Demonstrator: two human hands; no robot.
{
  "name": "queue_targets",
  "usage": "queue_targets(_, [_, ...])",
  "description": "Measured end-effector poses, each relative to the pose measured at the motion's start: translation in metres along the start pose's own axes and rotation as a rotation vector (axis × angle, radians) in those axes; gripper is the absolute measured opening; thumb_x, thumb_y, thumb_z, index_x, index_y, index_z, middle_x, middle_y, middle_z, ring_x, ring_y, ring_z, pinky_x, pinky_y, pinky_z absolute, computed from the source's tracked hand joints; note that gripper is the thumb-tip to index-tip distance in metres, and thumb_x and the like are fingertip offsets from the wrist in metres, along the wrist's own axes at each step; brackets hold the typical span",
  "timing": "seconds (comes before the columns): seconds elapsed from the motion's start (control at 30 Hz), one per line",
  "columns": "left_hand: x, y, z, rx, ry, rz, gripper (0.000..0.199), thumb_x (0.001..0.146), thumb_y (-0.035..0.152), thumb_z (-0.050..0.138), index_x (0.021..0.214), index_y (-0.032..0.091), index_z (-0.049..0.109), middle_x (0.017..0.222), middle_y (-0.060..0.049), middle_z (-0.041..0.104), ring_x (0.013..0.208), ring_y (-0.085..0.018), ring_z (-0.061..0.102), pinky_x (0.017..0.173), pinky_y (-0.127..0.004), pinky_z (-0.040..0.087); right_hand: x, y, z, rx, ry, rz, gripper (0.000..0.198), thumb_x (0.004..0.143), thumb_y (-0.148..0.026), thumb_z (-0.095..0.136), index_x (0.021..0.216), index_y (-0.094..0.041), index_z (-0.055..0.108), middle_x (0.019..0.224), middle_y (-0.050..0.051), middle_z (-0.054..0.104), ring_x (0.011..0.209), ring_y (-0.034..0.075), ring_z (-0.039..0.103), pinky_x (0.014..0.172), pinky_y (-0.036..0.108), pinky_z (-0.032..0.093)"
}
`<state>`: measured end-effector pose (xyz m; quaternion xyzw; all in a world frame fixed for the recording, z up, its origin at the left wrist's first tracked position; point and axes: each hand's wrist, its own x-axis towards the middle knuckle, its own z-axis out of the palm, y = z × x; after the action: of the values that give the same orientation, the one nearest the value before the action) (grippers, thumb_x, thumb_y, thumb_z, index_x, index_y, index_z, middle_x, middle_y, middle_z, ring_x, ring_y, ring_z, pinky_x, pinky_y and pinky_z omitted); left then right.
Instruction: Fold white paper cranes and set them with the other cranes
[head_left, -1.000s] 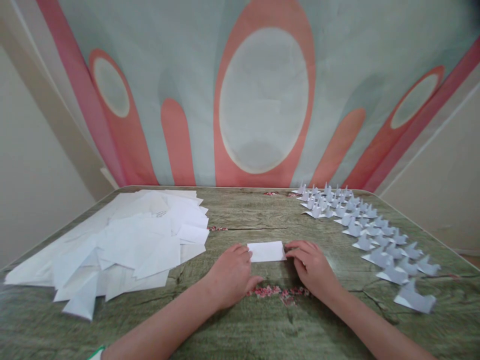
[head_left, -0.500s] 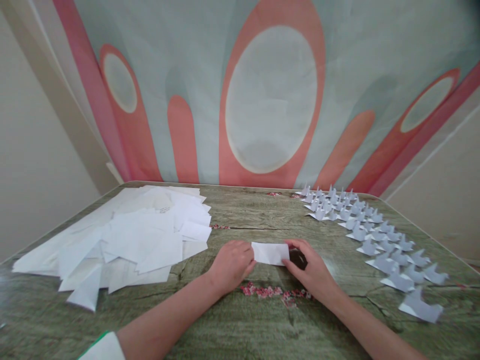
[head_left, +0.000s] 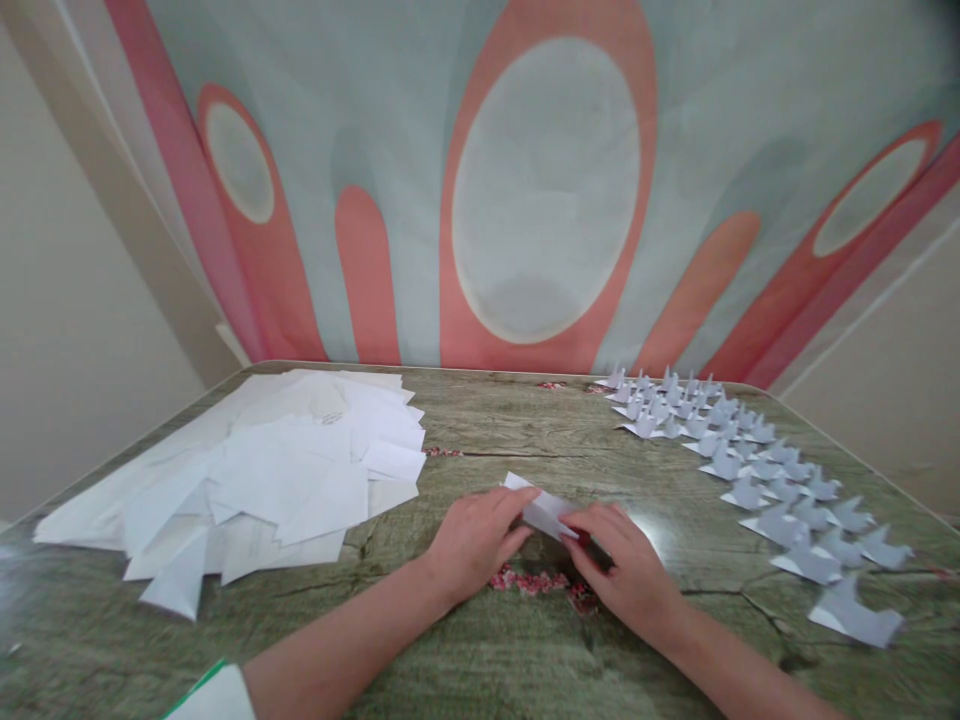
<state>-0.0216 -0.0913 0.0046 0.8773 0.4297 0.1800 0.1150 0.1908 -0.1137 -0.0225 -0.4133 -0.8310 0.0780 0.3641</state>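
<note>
**Paper Slip Held at Both Ends, Partly Folded**

The slip (head_left: pixel 547 514) is held above or against the table (head_left: pixel 510 420); contact between the two cannot be confirmed. The left end of the slip is pinched between thumb and fingers by the left grip (head_left: pixel 474 542). The right end is pinched in the same manner by the right grip (head_left: pixel 628 562). The blossom print (head_left: pixel 529 580) is seen just on the near side of the slip.

Status: many birds (head_left: pixel 722 463) have been completed and are set out in rows to the right of the slip and beyond it; an exact count cannot be taken. The pile (head_left: pixel 315 480), at the left of the slip, is made up of mostly flat sheets and is judged to be unworked. The slip itself is judged to be at an early folding stage, since none of the points seen on the birds has been formed.

Change: half a second earlier, the slip was held nearly level from side to side, with its broad face shown. It is now slanted, the right end being nearer the viewer, and both grips have been brought closer together.
</note>
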Motion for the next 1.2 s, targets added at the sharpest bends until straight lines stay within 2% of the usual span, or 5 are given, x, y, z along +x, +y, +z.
queue_targets(0.2, [-0.001,-0.003,0.001,-0.055,-0.017,-0.017,0.02,0.081,0.023,0.057,0.101,0.022,0.053,0.095,0.0,0.062,0.082,-0.015,0.059,0.07,-0.022,0.045,0.0,-0.006,-0.006,0.001,-0.02,-0.029,0.015,0.084,-0.018,0.052,0.098,-0.021,0.057,0.085,0.005,0.065,0.076,0.018,0.059,0.071,0.034,0.043])
queue_targets(0.4, [0.0,-0.003,-0.001,-0.059,-0.02,0.027,0.011,0.08,0.019,0.056,0.092,0.021,0.054,0.09,0.001,0.06,0.082,-0.014,0.057,0.07,-0.021,0.043,0.001,-0.001,-0.019,-0.022,-0.064,-0.015,0.023,0.084,-0.023,0.052,0.106,-0.024,0.06,0.1,0.007,0.065,0.09,0.021,0.06,0.08,0.037,0.045])
queue_targets(0.73, [0.001,-0.009,0.001,0.042,-0.04,0.088,0.015,0.085,0.021,0.049,0.096,0.023,0.061,0.089,-0.001,0.062,0.085,-0.015,0.058,0.075,-0.024,0.044,0.003,0.017,-0.017,0.208,-0.13,0.069,0.03,0.088,-0.018,0.042,0.112,-0.022,0.059,0.106,0.009,0.061,0.097,0.019,0.057,0.082,0.032,0.049])
queue_targets(0.9, [0.0,-0.009,-0.001,0.17,-0.094,0.106,0.017,0.084,0.02,0.05,0.094,0.024,0.063,0.082,-0.002,0.06,0.078,-0.017,0.057,0.069,-0.025,0.044,-0.001,0.019,-0.019,0.236,-0.159,0.103,0.037,0.086,-0.011,0.036,0.114,-0.022,0.058,0.11,0.008,0.061,0.1,0.018,0.057,0.085,0.031,0.048])
queue_targets(1.2, [-0.001,-0.013,-0.001,0.172,-0.081,0.139,0.021,0.085,0.019,0.048,0.097,0.025,0.065,0.08,-0.003,0.058,0.076,-0.015,0.055,0.065,-0.023,0.042,0.004,0.032,-0.023,0.224,-0.207,0.008,0.045,0.081,-0.007,0.039,0.116,-0.027,0.058,0.117,0.006,0.059,0.107,0.019,0.054,0.091,0.039,0.044])
